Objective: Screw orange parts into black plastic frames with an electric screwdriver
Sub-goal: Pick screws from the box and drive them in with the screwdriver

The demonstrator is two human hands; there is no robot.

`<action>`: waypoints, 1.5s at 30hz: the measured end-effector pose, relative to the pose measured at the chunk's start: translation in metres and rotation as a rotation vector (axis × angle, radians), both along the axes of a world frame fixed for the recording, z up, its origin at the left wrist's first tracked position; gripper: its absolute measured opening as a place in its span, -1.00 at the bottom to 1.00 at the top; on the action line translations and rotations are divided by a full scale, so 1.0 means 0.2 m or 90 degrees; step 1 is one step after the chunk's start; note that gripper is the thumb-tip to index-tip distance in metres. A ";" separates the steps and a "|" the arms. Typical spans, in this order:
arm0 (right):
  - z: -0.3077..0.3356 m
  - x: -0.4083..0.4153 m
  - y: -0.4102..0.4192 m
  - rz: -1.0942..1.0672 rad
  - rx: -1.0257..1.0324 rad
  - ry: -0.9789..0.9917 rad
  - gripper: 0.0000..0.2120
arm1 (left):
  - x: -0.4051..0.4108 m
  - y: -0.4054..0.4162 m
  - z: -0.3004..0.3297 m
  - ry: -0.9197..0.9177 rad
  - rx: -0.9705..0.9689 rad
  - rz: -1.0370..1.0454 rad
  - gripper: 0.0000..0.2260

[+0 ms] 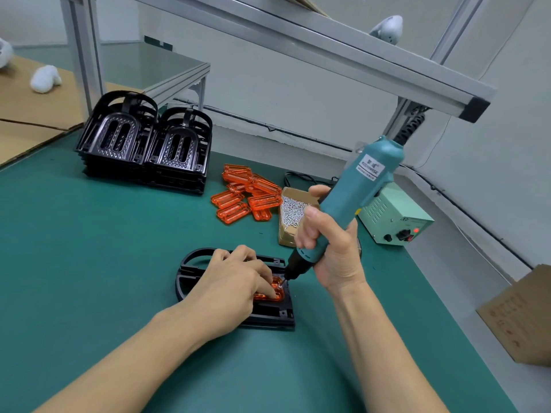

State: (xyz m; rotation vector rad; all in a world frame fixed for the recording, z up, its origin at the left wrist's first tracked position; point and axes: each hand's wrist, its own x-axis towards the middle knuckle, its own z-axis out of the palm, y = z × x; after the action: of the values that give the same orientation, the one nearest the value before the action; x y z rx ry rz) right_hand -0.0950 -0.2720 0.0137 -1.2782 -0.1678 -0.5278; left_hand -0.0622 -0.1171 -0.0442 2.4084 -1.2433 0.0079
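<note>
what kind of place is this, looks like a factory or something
Most likely a small assembly workstation in a factory: a green bench mat under an aluminium frame, stacked black plastic frames, a pile of orange parts, a box of screws, and an electric screwdriver in the right hand.

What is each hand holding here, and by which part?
The right hand grips the electric screwdriver round its lower body. The left hand holds nothing; its fingers press the orange part into the black frame.
</note>
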 end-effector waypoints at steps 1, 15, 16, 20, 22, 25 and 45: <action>0.00 0.00 -0.01 0.004 0.018 0.004 -0.78 | 0.00 0.00 0.00 -0.003 0.000 -0.001 -0.56; 0.04 -0.06 -0.14 -0.134 0.117 -0.094 -0.83 | -0.01 -0.01 0.03 -0.005 0.030 -0.001 -0.56; 0.03 -0.07 -0.13 -0.152 0.128 -0.098 -0.83 | 0.00 -0.01 0.03 -0.003 0.033 -0.004 -0.56; -0.04 -0.10 -0.15 -0.195 0.179 -0.108 -0.85 | 0.02 -0.03 0.08 0.006 0.013 -0.006 -0.68; -0.06 -0.11 -0.16 -0.215 0.202 -0.109 -0.85 | 0.06 -0.07 0.14 0.012 -0.031 0.008 -0.77; -0.07 -0.12 -0.18 -0.239 0.230 -0.111 -0.85 | 0.18 -0.18 0.24 0.026 -0.089 0.058 -0.86; -0.10 -0.12 -0.23 -0.265 0.279 -0.101 -0.83 | 0.48 -0.75 0.17 -0.061 0.155 0.115 -0.93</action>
State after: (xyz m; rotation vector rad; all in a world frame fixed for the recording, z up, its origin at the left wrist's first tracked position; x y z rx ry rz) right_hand -0.1190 -0.3173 -0.0055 -0.8402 0.0844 -0.9665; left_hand 0.0344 -0.2668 -0.0099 2.7539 -1.1184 0.0275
